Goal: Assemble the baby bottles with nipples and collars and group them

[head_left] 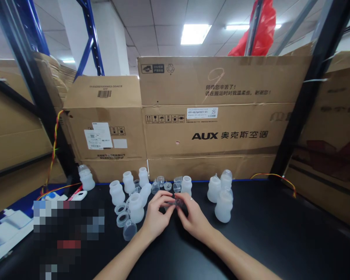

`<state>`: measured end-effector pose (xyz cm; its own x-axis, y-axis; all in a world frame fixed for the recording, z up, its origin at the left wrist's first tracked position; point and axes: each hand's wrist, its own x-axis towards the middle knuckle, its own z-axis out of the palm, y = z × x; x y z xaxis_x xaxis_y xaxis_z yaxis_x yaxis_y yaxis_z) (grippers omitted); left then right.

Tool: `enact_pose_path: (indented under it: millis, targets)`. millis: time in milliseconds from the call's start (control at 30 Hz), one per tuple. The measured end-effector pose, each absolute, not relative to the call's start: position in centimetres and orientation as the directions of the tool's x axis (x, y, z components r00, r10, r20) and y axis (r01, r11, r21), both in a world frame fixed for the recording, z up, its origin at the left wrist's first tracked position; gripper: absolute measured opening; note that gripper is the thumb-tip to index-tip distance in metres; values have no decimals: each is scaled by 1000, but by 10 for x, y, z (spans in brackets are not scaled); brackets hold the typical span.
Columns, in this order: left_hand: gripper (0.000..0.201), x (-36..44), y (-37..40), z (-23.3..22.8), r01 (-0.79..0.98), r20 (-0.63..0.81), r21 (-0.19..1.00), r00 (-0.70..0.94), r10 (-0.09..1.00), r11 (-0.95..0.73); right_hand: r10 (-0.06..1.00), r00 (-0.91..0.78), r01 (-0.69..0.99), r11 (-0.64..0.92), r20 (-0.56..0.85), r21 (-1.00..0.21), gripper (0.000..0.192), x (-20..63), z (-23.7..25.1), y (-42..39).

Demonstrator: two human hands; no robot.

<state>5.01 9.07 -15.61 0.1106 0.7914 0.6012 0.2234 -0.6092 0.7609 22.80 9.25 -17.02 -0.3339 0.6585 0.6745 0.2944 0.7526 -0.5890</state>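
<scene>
Left hand (156, 216) and right hand (194, 217) meet fingertip to fingertip, forearms converging.

Frosted, translucent plastic bottles (223, 205) on a smooth black tabletop (280, 233) with a soft sheen — matt brown corrugated cardboard boxes (216, 116) along its far edge, and glossy red plastic film (261, 27) above.

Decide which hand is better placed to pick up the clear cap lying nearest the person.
Left. The left hand is right beside the clear cap; the right hand would have to cross over it.
</scene>
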Motion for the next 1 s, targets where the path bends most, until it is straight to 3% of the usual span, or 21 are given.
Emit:
enact_pose_path:
  millis: [200,400,567,767,1000]
  targets:
    - [19,49,91,-148,-40,469,883,122,874,-468,728,-219,294,684,649,-667,38,232,-182,102]
    - [36,45,96,-151,-291,276,926,91,957,-240,699,-324,237,713,638,-660,44,233,-181,100]
    - [34,45,99,-153,-382,153,916,63,986,-117,676,-436,215,719,594,-660,55,230,-170,88]
    - [24,48,99,-152,-295,189,941,63,980,-163,666,-460,172,716,587,-677,60,228,-165,84]
    - [14,50,96,-149,-51,288,957,40,957,-286,690,-430,167,694,582,-700,46,227,-166,85]
